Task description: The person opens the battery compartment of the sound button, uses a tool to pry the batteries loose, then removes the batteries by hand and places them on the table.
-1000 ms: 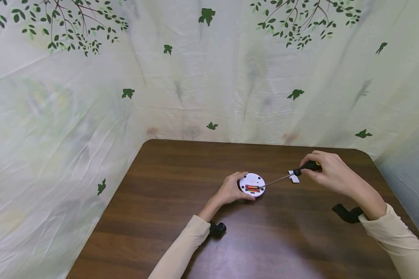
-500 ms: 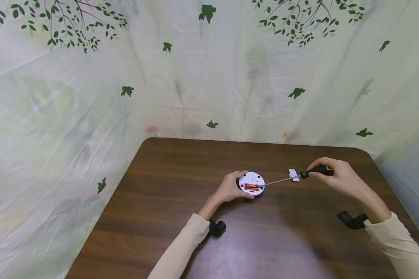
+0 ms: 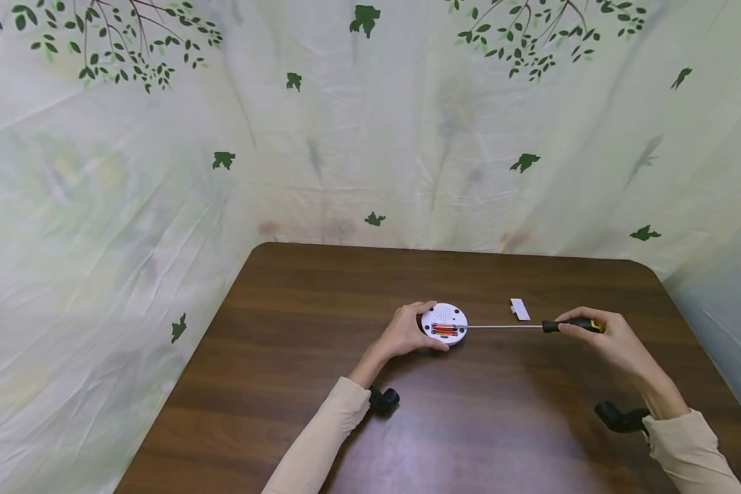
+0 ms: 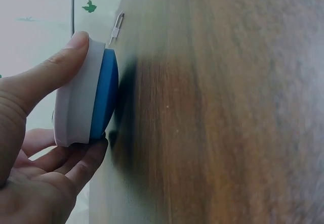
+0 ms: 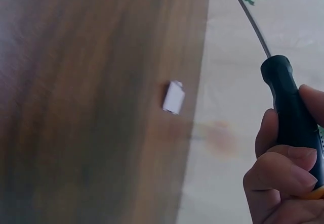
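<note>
A round white device (image 3: pixel 446 314) with a blue underside, as the left wrist view shows, lies with its battery compartment facing up. Two red batteries (image 3: pixel 444 330) sit inside that compartment. My left hand (image 3: pixel 405 331) grips the device by its left edge, thumb on one side and fingers on the other. In my right hand (image 3: pixel 611 337) is a screwdriver with a black and yellow handle (image 5: pixel 291 107), held between thumb and fingers. Its long metal shaft (image 3: pixel 500 326) points left, almost level, with the tip over the right end of the batteries.
A small white battery cover (image 3: pixel 520 309) lies on the brown wooden table (image 3: pixel 321 295), to the right of the device and behind the screwdriver shaft. Behind the table hangs a pale curtain (image 3: pixel 407 137) with leaf prints. Black wrist cameras (image 3: pixel 384 402) are strapped to both wrists.
My right hand has moved right and lower, bringing the screwdriver shaft from slanted to nearly level. The tip stays at the batteries, and the left hand keeps its hold on the device.
</note>
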`<state>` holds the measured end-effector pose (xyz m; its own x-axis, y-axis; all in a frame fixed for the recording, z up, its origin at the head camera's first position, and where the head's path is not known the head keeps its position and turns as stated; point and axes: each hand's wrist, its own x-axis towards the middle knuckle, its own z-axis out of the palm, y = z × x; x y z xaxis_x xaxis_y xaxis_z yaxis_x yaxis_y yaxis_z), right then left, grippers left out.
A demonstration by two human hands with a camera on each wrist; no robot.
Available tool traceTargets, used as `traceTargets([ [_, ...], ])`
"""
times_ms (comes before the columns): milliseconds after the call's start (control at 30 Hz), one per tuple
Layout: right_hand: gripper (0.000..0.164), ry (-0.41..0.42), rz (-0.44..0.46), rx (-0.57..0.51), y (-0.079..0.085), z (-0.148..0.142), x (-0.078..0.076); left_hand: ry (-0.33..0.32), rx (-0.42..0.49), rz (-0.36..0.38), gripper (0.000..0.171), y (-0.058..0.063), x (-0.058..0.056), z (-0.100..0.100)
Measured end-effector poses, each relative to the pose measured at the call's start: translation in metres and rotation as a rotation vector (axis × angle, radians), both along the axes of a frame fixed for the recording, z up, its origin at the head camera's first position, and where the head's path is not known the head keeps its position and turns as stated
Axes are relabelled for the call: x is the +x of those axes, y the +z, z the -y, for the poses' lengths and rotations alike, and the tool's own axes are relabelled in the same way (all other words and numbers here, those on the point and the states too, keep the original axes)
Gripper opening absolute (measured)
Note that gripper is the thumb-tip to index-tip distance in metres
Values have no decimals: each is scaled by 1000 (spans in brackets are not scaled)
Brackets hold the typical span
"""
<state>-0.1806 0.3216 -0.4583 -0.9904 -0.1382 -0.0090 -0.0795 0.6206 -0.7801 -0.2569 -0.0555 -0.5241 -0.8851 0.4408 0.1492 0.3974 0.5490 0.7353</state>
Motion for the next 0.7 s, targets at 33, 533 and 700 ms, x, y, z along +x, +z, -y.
traceTargets([
  [33, 33, -6, 8, -10, -3, -1, 1, 0, 0, 1, 94, 0, 0, 0],
  [533, 33, -52, 23, -67, -5, -3, 9, 6, -7, 4, 92, -2, 1, 0],
  [700, 30, -14, -14, -10, 9, -1, 10, 22, -2, 16, 93, -2, 1, 0],
])
